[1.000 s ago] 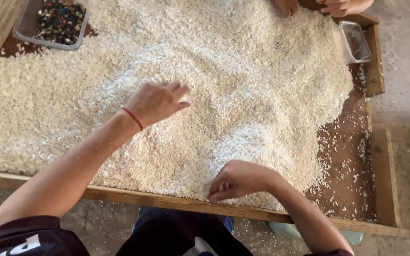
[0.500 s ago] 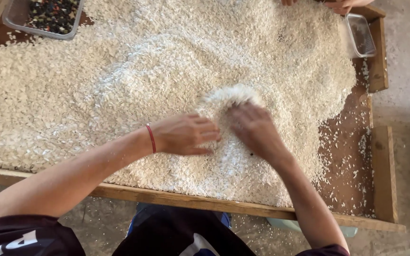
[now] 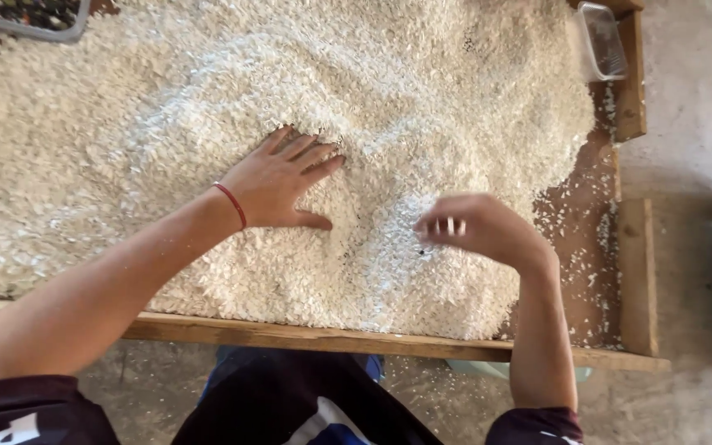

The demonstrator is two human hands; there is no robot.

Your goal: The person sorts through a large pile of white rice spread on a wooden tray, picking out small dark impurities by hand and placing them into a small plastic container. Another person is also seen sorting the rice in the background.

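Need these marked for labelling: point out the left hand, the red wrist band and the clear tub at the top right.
left hand (image 3: 278,183), head view, back of the hand.
red wrist band (image 3: 231,203), head view, middle of the band.
clear tub (image 3: 604,41), head view, its wall.

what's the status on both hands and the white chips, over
Left hand flat, fingers spread, palm down on the white chips. Right hand curled, blurred, pinching a few chips just above the pile. Clear tub at the far right edge, out of the way.
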